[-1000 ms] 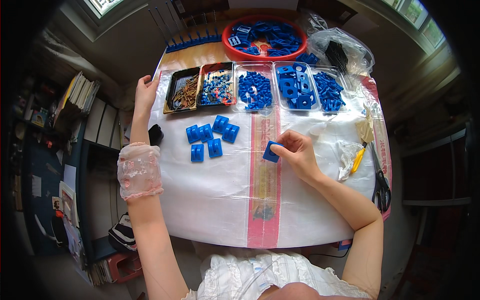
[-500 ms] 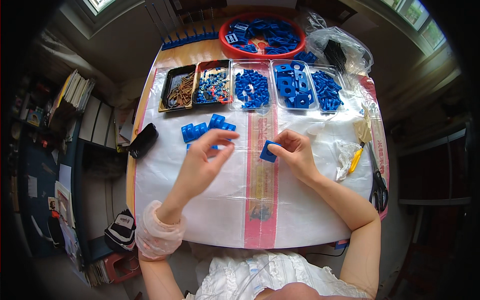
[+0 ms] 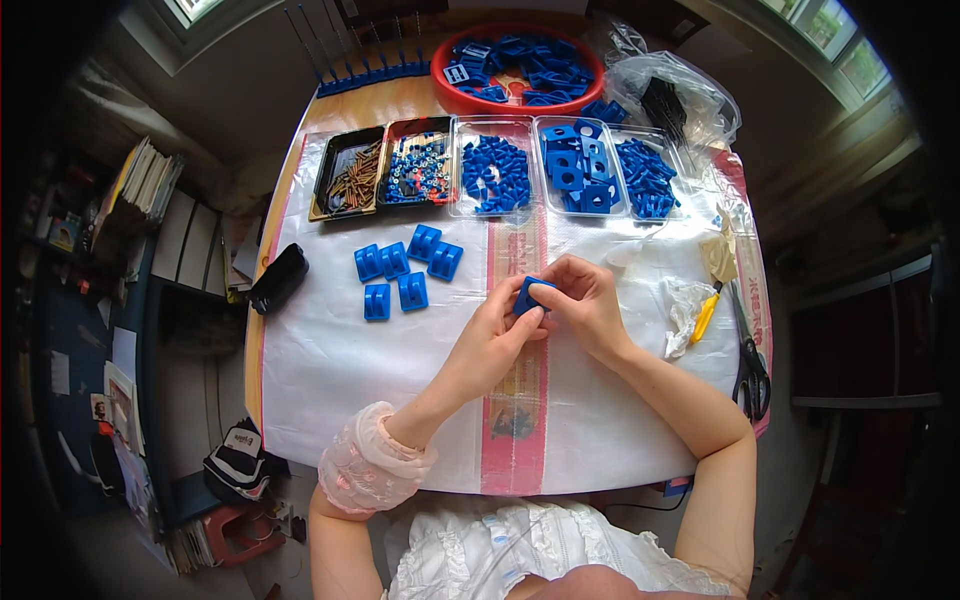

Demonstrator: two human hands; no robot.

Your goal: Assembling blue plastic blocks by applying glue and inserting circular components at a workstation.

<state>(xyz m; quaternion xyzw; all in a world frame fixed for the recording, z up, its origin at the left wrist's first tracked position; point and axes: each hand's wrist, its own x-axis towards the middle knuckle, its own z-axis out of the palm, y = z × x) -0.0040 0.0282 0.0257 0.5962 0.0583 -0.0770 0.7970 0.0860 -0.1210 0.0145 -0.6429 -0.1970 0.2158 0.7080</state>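
Observation:
My left hand (image 3: 494, 335) and my right hand (image 3: 583, 301) meet over the printed stripe of the table cover. Between them is a small square blue plastic plate (image 3: 530, 292), gripped by the fingers of both hands. My right thumb lies across its face, and my left thumb presses at its lower edge. Fingers cover much of the plate, including whatever is behind it. Left of my hands, several blue plastic blocks with raised curved ridges (image 3: 412, 291) stand in a loose group on the cover.
Trays hold brass screws (image 3: 356, 180), small nuts (image 3: 420, 170), blue plastic pegs (image 3: 495, 170), square blue plates (image 3: 566, 176) and narrow blue pieces (image 3: 648, 172). Behind is a red basin (image 3: 450, 98). Scissors (image 3: 752, 375) and a yellow-handled tool (image 3: 707, 315) lie right; a black case (image 3: 280, 280) lies left.
My left hand has moved right and down from above the ridged blocks and has closed on the plate held in my right hand. The ridged blocks are now fully visible.

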